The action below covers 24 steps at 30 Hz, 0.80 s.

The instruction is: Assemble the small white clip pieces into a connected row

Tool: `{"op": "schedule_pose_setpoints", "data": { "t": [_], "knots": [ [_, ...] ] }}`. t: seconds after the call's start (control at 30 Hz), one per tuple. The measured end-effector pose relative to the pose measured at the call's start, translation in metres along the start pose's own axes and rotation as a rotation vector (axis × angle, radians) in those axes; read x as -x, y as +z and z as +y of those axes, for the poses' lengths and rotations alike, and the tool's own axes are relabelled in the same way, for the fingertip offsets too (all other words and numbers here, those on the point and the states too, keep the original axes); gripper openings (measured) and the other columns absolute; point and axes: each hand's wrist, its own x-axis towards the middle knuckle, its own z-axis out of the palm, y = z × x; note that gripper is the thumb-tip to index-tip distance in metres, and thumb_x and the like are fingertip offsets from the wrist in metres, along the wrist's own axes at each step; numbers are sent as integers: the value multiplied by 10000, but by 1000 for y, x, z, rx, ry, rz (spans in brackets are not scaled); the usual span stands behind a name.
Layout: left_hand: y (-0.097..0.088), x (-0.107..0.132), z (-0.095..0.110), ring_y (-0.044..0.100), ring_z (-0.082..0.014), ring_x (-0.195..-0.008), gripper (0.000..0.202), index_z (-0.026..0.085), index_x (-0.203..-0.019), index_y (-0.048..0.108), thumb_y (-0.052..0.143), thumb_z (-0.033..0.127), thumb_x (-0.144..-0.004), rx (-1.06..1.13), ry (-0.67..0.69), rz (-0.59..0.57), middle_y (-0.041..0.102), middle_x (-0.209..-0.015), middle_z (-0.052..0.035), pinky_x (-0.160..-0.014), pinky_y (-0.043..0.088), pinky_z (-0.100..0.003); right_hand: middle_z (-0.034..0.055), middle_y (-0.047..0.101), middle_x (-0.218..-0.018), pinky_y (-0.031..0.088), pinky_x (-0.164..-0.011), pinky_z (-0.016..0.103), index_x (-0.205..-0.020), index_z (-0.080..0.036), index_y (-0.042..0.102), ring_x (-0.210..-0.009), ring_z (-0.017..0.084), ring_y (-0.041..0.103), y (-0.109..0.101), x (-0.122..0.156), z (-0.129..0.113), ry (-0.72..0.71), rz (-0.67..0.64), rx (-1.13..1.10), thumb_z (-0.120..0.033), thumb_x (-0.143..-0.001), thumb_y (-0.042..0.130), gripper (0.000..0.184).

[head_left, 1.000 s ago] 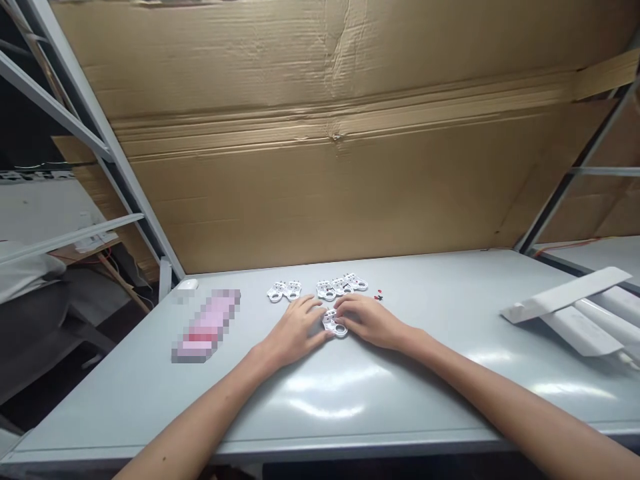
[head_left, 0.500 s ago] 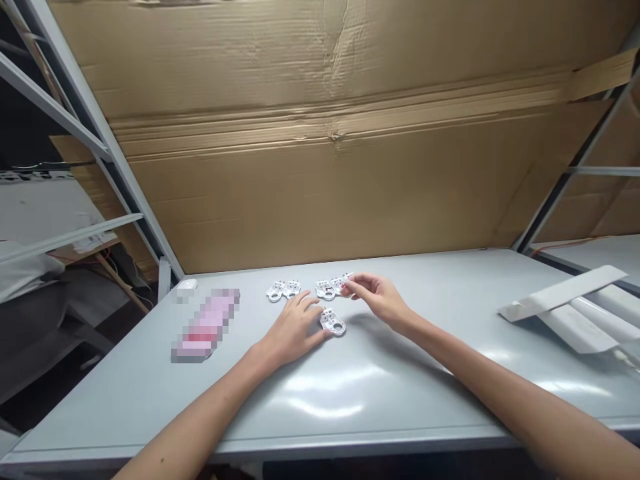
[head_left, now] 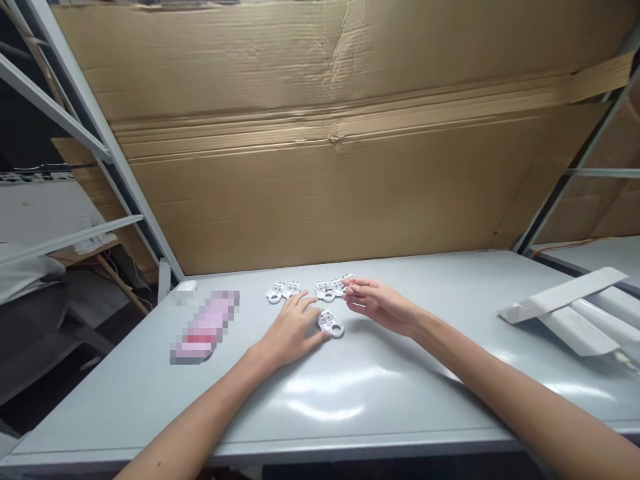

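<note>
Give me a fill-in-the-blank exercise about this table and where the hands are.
The fingertips of the right hand are beside a cluster of small ____ plastic parts. The left hand rests on the grey table with a similar holed part just to its ____. A blurred pink oblong object lies to the ____ of both hands.

Missing words: white; right; left.

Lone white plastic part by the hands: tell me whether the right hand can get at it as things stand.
Probably yes: the white plastic part lies on the tabletop close to the right hand, with nothing between them. The left hand sits on its other side, leaving that approach free.
</note>
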Motion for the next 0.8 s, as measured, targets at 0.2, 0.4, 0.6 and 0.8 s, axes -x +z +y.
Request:
{"op": "schedule_pose_setpoints", "data": {
  "t": [0.2,0.4,0.6,0.8],
  "knots": [
    [1,1,-1,394,-365,-1343,275,186,-1077,640,649,390,-893,-15,-8,-9,567,-1310,-125,-1096,350,-553,81,704,-1115,491,-999,328,-1036,-208,670,-1053,194,657,-1,-1,1,113,187,23,-196,-819,692,218],
    [1,0,-3,416,-366,-1328,288,194,-1093,637,635,404,-896,-7,-3,-1,579,-1295,-129,-1093,347,-569,128,652,-1273,491,-1038,371,-1020,-193,643,-1172,234,625,-4,-3,2,131,256,-23,-170,-865,577,170],
    [2,1,-13,429,-357,-1320,291,201,-1105,639,628,403,-896,-15,-21,18,597,-1268,-131,-1099,341,-575,117,681,-1229,490,-1042,407,-948,-201,654,-1156,234,636,-6,-3,1,82,248,-11,-348,-939,546,182],
    [1,2,-16,409,-364,-1336,362,196,-1192,617,624,402,-893,-33,-51,14,556,-1333,-145,-1100,336,-584,92,696,-1192,494,-1034,325,-1011,-198,693,-1079,191,668,-6,0,-3,49,272,46,-291,-931,577,169]
  ]
}}
